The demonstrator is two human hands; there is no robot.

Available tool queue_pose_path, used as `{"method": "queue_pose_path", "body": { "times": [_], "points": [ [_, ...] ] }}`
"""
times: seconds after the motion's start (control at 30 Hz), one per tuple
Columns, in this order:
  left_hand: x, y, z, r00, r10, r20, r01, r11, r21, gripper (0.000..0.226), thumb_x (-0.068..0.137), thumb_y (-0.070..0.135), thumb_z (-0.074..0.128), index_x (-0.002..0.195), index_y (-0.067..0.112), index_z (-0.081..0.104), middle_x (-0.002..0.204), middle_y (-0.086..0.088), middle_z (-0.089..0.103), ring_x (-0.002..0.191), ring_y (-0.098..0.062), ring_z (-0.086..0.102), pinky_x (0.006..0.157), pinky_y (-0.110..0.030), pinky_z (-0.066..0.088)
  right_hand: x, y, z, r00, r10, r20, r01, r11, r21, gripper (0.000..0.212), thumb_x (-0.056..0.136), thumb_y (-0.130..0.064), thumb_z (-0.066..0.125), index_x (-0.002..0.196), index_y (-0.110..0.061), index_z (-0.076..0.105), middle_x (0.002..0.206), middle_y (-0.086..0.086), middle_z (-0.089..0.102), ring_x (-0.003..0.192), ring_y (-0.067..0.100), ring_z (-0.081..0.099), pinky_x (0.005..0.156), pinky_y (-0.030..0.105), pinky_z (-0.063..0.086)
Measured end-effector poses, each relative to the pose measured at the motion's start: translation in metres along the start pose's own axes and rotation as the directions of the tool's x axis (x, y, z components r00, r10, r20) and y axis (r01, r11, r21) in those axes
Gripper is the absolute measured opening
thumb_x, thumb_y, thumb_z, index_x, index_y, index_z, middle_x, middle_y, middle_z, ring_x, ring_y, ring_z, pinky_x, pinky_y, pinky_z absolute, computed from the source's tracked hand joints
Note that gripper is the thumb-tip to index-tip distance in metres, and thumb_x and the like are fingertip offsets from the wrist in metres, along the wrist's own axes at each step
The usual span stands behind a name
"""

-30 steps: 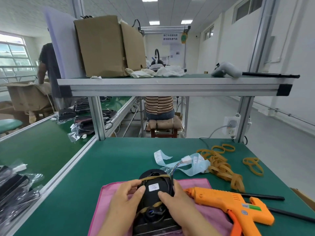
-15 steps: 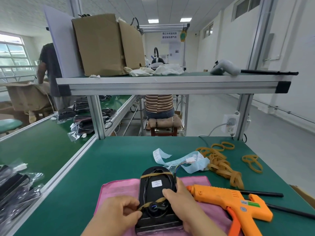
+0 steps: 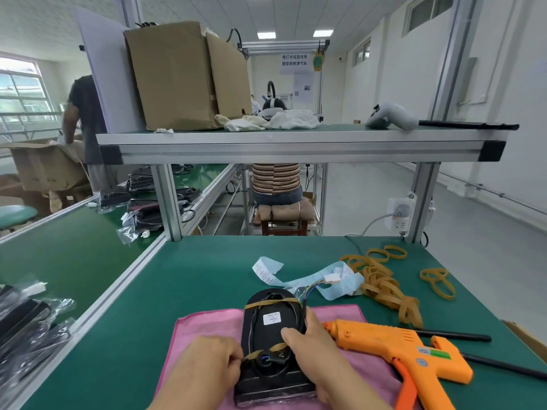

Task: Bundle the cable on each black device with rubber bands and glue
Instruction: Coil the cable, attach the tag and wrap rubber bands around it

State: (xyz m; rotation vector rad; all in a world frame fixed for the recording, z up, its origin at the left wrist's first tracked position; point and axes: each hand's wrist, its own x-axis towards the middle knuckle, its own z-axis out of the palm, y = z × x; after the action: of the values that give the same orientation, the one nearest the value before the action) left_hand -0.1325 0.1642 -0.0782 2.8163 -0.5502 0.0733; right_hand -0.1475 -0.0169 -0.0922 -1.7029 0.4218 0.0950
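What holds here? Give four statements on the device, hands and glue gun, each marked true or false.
The black device lies on a pink cloth. True.
The right hand holds the glue gun. False: the glue gun lies beside the right hand, which grips the device.
The left hand pinches a rubber band at the device's near end. True.
Spare bands lie left of the device. False: the loose rubber bands lie to its right.

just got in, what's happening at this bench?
A person is banding the cable onto a black device lying on a pink cloth. One rubber band already crosses its far end. The left hand pinches a second band at the near end while the right hand grips the device's right edge. The orange glue gun lies untouched beside it.
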Motion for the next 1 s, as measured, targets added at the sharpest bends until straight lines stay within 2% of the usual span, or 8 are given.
{"method": "queue_pose_path", "body": {
  "times": [0.13, 0.27, 0.43, 0.57, 0.67, 0.73, 0.87, 1.0],
  "points": [
    [-0.005, -0.003, 0.010, 0.993, -0.102, -0.055, 0.099, 0.993, -0.067, 0.023, 0.090, 0.020, 0.046, 0.090, 0.030, 0.067, 0.096, 0.014, 0.065, 0.093, -0.004, 0.059, 0.078, -0.010, 0.041, -0.002, -0.002, 0.000, 1.000, -0.008, 0.003, 0.008, 1.000, -0.017, 0.035, 0.089, -0.015, 0.052, 0.118, -0.033, 0.050, 0.106, -0.008, 0.064, 0.093, 0.008, 0.062, 0.056, 0.013, 0.047],
    [-0.002, -0.008, 0.018, 0.976, -0.182, -0.122, 0.165, 0.976, -0.139, 0.026, 0.092, 0.026, 0.049, 0.070, 0.038, 0.042, 0.102, 0.012, 0.067, 0.095, -0.004, 0.060, 0.080, -0.015, 0.043, -0.004, -0.002, -0.002, 0.999, -0.018, 0.031, 0.019, 0.999, -0.041, 0.035, 0.090, -0.014, 0.052, 0.119, -0.033, 0.049, 0.105, -0.009, 0.063, 0.092, 0.007, 0.060, 0.058, 0.013, 0.046],
    [-0.001, -0.012, 0.020, 0.978, -0.188, -0.088, 0.161, 0.955, -0.250, 0.024, 0.090, 0.026, 0.060, 0.070, 0.039, 0.056, 0.082, 0.014, 0.066, 0.076, 0.002, 0.059, 0.068, -0.012, 0.043, -0.004, -0.003, -0.002, 0.999, -0.051, 0.005, 0.051, 0.997, -0.060, 0.037, 0.089, -0.017, 0.052, 0.121, -0.033, 0.047, 0.102, -0.012, 0.062, 0.089, 0.002, 0.059, 0.051, 0.007, 0.042],
    [-0.007, -0.027, 0.018, 0.983, -0.172, 0.058, 0.176, 0.834, -0.523, 0.026, 0.083, 0.012, 0.072, 0.065, 0.030, 0.070, 0.070, 0.002, 0.070, 0.055, 0.000, 0.052, 0.059, -0.011, 0.044, -0.005, -0.005, -0.003, 0.994, -0.108, 0.023, 0.110, 0.966, -0.236, 0.038, 0.091, -0.040, 0.050, 0.128, -0.034, 0.045, 0.117, -0.008, 0.060, 0.103, 0.009, 0.058, 0.079, 0.021, 0.047],
    [-0.010, -0.025, 0.020, 0.983, -0.178, 0.043, 0.174, 0.835, -0.523, 0.022, 0.081, 0.012, 0.071, 0.063, 0.025, 0.066, 0.070, 0.000, 0.068, 0.054, -0.001, 0.050, 0.062, -0.017, 0.044, -0.004, -0.011, -0.011, 0.978, -0.207, 0.038, 0.189, 0.784, -0.591, 0.058, 0.092, -0.060, 0.038, 0.133, -0.020, 0.047, 0.133, 0.003, 0.051, 0.122, 0.021, 0.048, 0.103, 0.036, 0.041],
    [-0.011, -0.021, 0.023, 0.984, -0.179, 0.016, 0.161, 0.840, -0.517, 0.019, 0.079, 0.010, 0.071, 0.065, 0.022, 0.064, 0.068, 0.001, 0.067, 0.053, -0.003, 0.050, 0.061, -0.018, 0.045, -0.010, -0.019, -0.026, 0.962, -0.270, 0.036, 0.219, 0.690, -0.690, 0.053, 0.092, -0.064, 0.036, 0.122, -0.024, 0.052, 0.128, 0.001, 0.051, 0.116, 0.020, 0.050, 0.097, 0.036, 0.042],
    [-0.013, -0.018, 0.022, 0.982, -0.185, -0.041, 0.132, 0.824, -0.551, 0.020, 0.084, 0.015, 0.071, 0.066, 0.020, 0.064, 0.062, 0.001, 0.062, 0.051, -0.003, 0.045, 0.057, -0.016, 0.040, -0.029, -0.022, -0.074, 0.940, -0.334, -0.072, 0.136, 0.560, -0.817, 0.032, 0.085, -0.057, 0.050, 0.080, -0.025, 0.054, 0.087, -0.007, 0.059, 0.088, 0.013, 0.056, 0.073, 0.032, 0.043],
    [-0.016, -0.013, 0.021, 0.977, -0.205, -0.062, 0.134, 0.810, -0.571, 0.020, 0.088, 0.027, 0.070, 0.070, 0.019, 0.067, 0.072, -0.009, 0.066, 0.054, -0.005, 0.046, 0.058, -0.014, 0.039, -0.050, -0.012, -0.116, 0.940, -0.273, -0.206, -0.045, 0.499, -0.865, 0.034, 0.080, -0.061, 0.054, 0.077, -0.027, 0.048, 0.083, -0.010, 0.057, 0.082, 0.007, 0.054, 0.063, 0.026, 0.039]
  ]
}}
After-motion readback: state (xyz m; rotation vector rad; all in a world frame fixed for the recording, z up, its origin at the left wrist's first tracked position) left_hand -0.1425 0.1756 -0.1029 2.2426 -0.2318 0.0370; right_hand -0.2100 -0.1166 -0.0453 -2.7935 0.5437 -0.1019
